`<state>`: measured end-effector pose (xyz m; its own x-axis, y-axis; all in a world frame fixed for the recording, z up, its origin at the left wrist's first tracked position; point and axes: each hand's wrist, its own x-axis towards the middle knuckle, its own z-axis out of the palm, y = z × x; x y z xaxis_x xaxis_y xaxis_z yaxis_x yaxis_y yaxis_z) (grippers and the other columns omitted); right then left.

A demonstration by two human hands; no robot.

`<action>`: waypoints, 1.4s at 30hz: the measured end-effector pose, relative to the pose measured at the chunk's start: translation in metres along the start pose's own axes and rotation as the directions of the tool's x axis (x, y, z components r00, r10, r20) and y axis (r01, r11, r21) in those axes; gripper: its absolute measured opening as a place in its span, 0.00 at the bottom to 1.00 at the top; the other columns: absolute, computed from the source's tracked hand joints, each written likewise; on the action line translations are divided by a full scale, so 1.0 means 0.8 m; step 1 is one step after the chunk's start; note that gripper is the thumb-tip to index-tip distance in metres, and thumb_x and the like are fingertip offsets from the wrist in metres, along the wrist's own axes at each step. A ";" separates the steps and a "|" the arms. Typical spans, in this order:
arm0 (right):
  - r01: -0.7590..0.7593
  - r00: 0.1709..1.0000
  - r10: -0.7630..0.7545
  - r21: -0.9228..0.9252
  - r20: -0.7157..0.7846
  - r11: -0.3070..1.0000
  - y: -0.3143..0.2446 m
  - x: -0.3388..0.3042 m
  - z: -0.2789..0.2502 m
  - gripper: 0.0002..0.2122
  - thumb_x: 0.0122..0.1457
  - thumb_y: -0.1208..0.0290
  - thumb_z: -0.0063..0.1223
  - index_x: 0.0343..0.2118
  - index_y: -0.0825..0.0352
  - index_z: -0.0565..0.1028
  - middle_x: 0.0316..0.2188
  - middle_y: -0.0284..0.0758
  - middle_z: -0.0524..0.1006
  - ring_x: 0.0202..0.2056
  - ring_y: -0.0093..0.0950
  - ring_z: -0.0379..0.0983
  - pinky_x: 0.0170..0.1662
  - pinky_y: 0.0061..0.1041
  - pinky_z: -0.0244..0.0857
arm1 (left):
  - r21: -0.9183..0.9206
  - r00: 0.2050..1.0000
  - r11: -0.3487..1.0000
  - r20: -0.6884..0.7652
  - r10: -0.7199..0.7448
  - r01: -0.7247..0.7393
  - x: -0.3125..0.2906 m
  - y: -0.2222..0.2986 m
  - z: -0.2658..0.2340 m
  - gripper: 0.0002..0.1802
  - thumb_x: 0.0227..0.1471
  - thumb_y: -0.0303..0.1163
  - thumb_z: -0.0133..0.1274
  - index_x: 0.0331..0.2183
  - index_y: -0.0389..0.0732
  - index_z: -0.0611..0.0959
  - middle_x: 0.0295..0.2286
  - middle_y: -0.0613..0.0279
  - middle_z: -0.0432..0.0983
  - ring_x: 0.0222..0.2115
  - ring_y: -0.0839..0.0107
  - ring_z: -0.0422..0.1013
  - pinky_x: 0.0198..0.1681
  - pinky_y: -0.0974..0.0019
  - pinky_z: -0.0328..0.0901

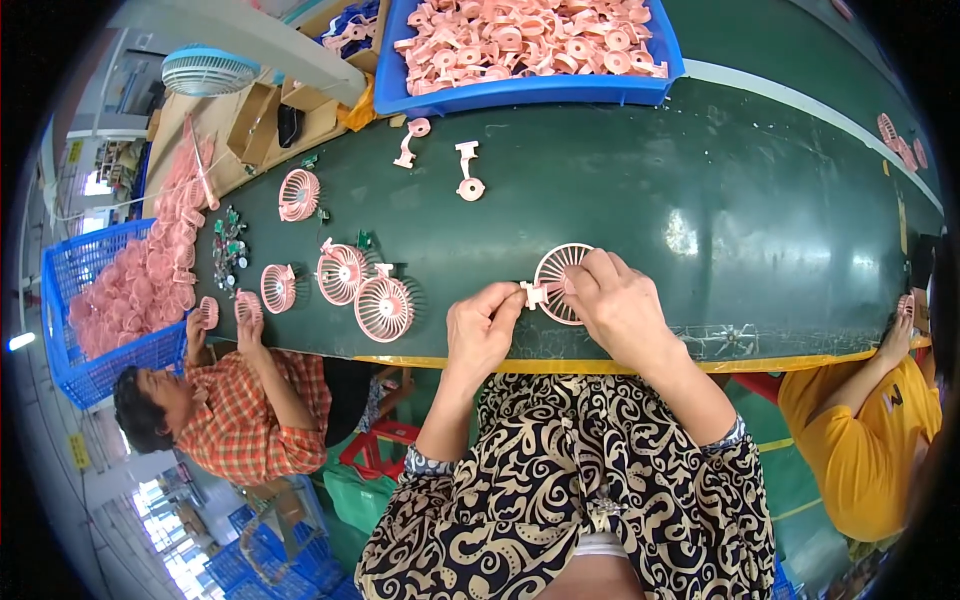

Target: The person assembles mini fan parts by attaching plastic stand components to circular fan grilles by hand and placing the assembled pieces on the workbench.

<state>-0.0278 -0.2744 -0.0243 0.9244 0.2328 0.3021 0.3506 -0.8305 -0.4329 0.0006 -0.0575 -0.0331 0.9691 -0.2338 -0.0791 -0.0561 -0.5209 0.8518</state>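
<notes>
My right hand grips a round pink fan grille near the front edge of the dark green conveyor belt. My left hand pinches a small pale bracket piece against the grille's left rim. Both hands hold the parts just above the belt. Two loose pink handle pieces lie farther up the belt.
A blue tray heaped with pink parts stands at the far side. Several assembled pink fans stand left of my hands. One person in a checked shirt works at left by a blue basket; another in yellow sits right.
</notes>
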 end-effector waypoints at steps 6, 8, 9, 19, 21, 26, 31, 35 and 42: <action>-0.067 0.989 0.083 -0.136 0.118 0.988 -0.011 0.012 -0.007 0.10 0.51 0.72 0.62 0.36 0.68 0.79 0.36 0.37 0.74 0.36 0.35 0.77 0.33 0.32 0.75 | 0.022 0.997 1.000 0.077 -0.004 0.002 0.007 0.015 -0.009 0.08 0.61 0.32 0.57 0.34 0.38 0.85 0.20 0.52 0.75 0.18 0.66 0.72 0.25 0.63 0.65; -0.092 0.995 0.094 -0.069 0.023 0.993 -0.015 0.002 -0.014 0.10 0.49 0.70 0.60 0.36 0.63 0.80 0.38 0.37 0.78 0.38 0.35 0.78 0.35 0.33 0.76 | 0.197 0.993 0.977 0.099 0.064 -0.083 0.006 0.020 -0.003 0.14 0.64 0.38 0.53 0.32 0.40 0.85 0.22 0.46 0.76 0.21 0.52 0.75 0.26 0.56 0.66; -0.089 0.994 0.095 -0.094 0.055 0.992 -0.012 -0.003 -0.004 0.10 0.50 0.69 0.60 0.36 0.63 0.81 0.36 0.36 0.79 0.39 0.35 0.79 0.35 0.33 0.76 | 0.242 0.995 0.970 0.097 0.006 -0.029 0.006 0.025 -0.001 0.19 0.66 0.42 0.49 0.29 0.39 0.84 0.23 0.42 0.75 0.25 0.42 0.75 0.27 0.51 0.66; -0.126 0.987 0.132 -0.061 0.091 0.990 -0.025 -0.001 -0.002 0.10 0.47 0.74 0.59 0.33 0.72 0.80 0.38 0.45 0.76 0.39 0.39 0.78 0.37 0.34 0.76 | 0.339 0.994 0.934 0.010 0.111 -0.108 0.010 -0.005 0.015 0.20 0.57 0.43 0.62 0.28 0.34 0.84 0.15 0.51 0.73 0.16 0.57 0.69 0.24 0.54 0.64; -0.119 0.989 0.124 -0.060 0.085 0.991 -0.024 0.000 -0.001 0.11 0.46 0.74 0.59 0.32 0.73 0.79 0.38 0.45 0.76 0.39 0.39 0.78 0.37 0.35 0.76 | 0.251 0.995 0.964 -0.028 0.095 -0.085 0.012 -0.006 0.020 0.17 0.57 0.41 0.62 0.33 0.34 0.84 0.15 0.54 0.73 0.16 0.60 0.68 0.24 0.55 0.64; -0.085 0.996 0.085 -0.017 0.023 0.996 -0.016 0.000 0.007 0.10 0.49 0.73 0.58 0.32 0.74 0.79 0.37 0.45 0.75 0.38 0.39 0.78 0.36 0.36 0.76 | 0.251 0.990 0.961 -0.052 0.131 -0.114 0.014 0.015 0.028 0.24 0.59 0.32 0.58 0.52 0.28 0.74 0.17 0.58 0.71 0.19 0.70 0.67 0.27 0.61 0.64; -0.044 0.997 0.047 0.045 -0.058 0.998 -0.009 -0.004 0.010 0.09 0.51 0.71 0.57 0.32 0.73 0.79 0.36 0.45 0.75 0.38 0.40 0.77 0.34 0.36 0.75 | 0.142 0.995 0.986 -0.037 0.092 -0.086 0.017 0.006 0.030 0.22 0.61 0.30 0.56 0.52 0.28 0.73 0.18 0.60 0.73 0.21 0.73 0.67 0.28 0.64 0.63; -0.067 0.998 0.067 0.010 -0.005 0.998 -0.019 0.008 0.006 0.09 0.49 0.69 0.60 0.27 0.71 0.80 0.36 0.45 0.76 0.38 0.39 0.78 0.33 0.35 0.75 | -0.021 0.997 0.997 -0.017 0.072 -0.072 0.020 -0.014 0.031 0.21 0.64 0.30 0.54 0.53 0.27 0.72 0.19 0.60 0.75 0.22 0.76 0.69 0.29 0.67 0.64; -0.168 0.986 0.168 -0.001 -0.019 0.986 -0.030 0.001 0.014 0.08 0.48 0.66 0.62 0.24 0.67 0.82 0.36 0.44 0.76 0.38 0.38 0.78 0.32 0.33 0.75 | 0.000 0.997 0.998 0.050 0.062 -0.062 0.022 -0.009 0.025 0.19 0.66 0.28 0.51 0.53 0.27 0.71 0.22 0.60 0.78 0.26 0.77 0.71 0.32 0.70 0.65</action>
<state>-0.0333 -0.2489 -0.0230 0.9671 0.0808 0.2413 0.1906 -0.8581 -0.4768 0.0133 -0.0744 -0.0515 0.9506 -0.3060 -0.0518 -0.1160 -0.5050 0.8553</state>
